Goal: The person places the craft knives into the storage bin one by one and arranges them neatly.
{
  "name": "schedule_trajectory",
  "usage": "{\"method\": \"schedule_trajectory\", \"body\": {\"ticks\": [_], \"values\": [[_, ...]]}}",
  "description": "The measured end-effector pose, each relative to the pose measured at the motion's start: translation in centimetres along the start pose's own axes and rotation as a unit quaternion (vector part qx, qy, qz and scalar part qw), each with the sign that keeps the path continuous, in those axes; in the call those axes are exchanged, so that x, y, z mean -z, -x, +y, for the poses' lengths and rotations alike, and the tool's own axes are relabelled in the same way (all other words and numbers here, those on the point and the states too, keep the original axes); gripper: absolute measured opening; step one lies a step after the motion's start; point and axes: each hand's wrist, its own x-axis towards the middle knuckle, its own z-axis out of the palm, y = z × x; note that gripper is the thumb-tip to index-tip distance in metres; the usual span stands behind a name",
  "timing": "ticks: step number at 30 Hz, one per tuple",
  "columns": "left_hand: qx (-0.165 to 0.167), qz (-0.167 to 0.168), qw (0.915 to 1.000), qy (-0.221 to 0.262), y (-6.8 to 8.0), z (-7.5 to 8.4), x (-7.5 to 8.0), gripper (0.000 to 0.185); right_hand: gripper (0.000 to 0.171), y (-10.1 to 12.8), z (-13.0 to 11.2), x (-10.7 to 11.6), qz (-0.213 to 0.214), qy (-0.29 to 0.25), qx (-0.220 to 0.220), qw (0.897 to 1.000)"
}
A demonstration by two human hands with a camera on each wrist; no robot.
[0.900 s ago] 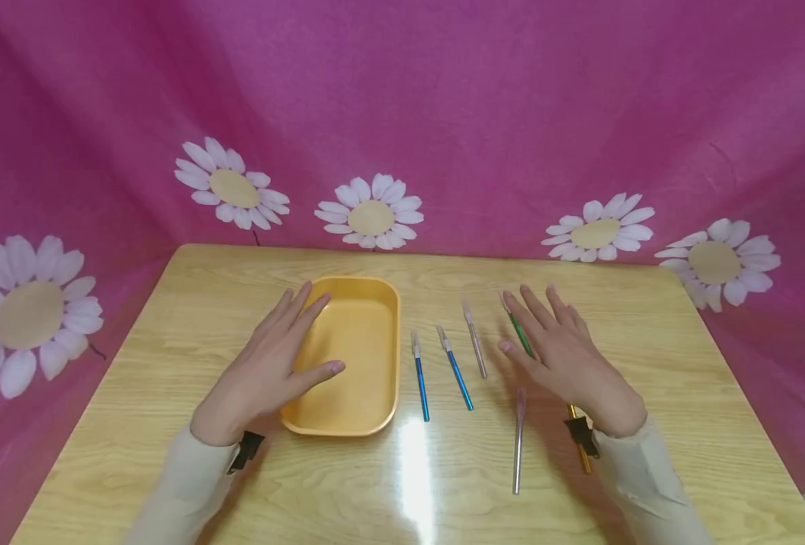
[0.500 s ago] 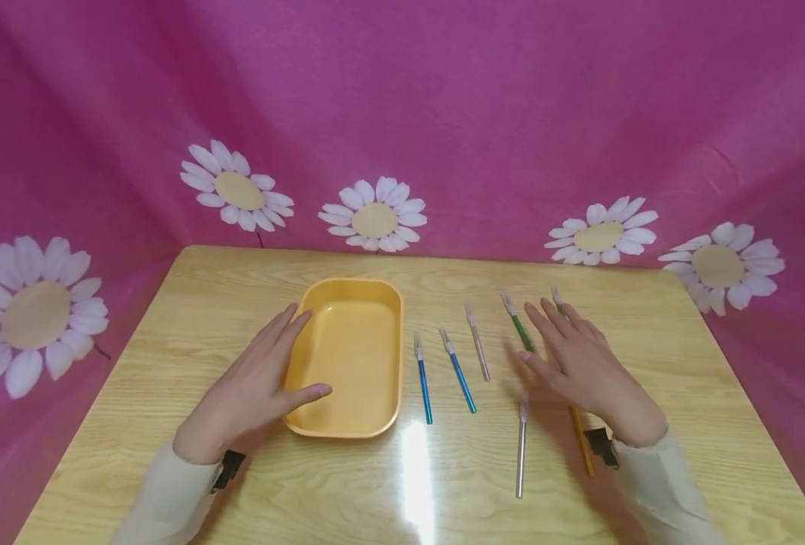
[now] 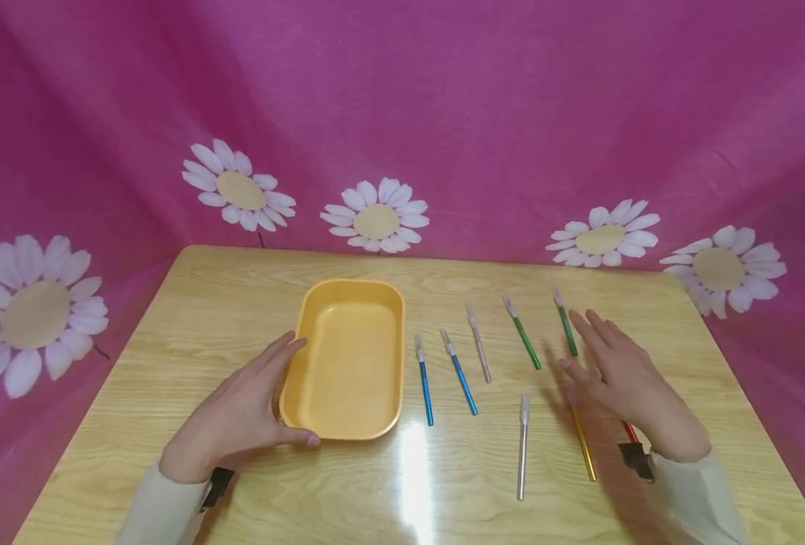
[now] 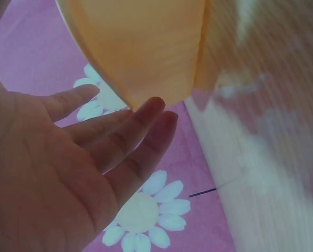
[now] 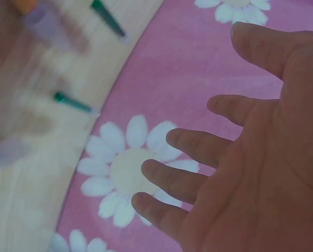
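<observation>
Two pale sleeves, each with a black clip at the wrist, reach in from the near side of a wood-grain tabletop. Closest to the person lies a slim silver pen, its translucent cap pointing away; a gold pen rests to its right, and beyond that a red pen shows only in part beneath the right wrist. The left hand is at the near left side of a yellow tray, fingers loosely extended and thumb out by the near corner, gripping nothing; whether the fingertips meet the rim cannot be told. The right hand, fingers extended and spread, hovers with nothing in its grasp above the right part of the tabletop. Between the tray, left of center, and that hand lie two blue pens, one just beside the tray and the other next to it, followed by a mauve pen and a green pen. A second green pen sits close to the right fingertips. Behind the far edge hangs magenta fabric printed with large white daisies.
</observation>
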Motion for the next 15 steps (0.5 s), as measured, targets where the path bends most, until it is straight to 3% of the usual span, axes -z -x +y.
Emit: {"method": "schedule_trajectory", "body": {"ticks": [4, 10, 15], "values": [[0.006, -0.006, 0.9999, 0.006, 0.2, -0.2, -0.3, 0.13, 0.084, 0.7, 1.2, -0.3, -0.008, 0.002, -0.019, 1.0], [-0.003, 0.011, 0.9999, 0.008, 0.6, -0.4, -0.7, 0.127, 0.081, 1.9, 2.9, -0.7, -0.012, -0.005, -0.029, 1.0], [-0.001, 0.017, 0.9997, 0.018, 0.7, -0.5, -1.3, 0.125, 0.079, 2.6, 4.6, -0.9, -0.053, 0.007, -0.078, 0.996]]}}
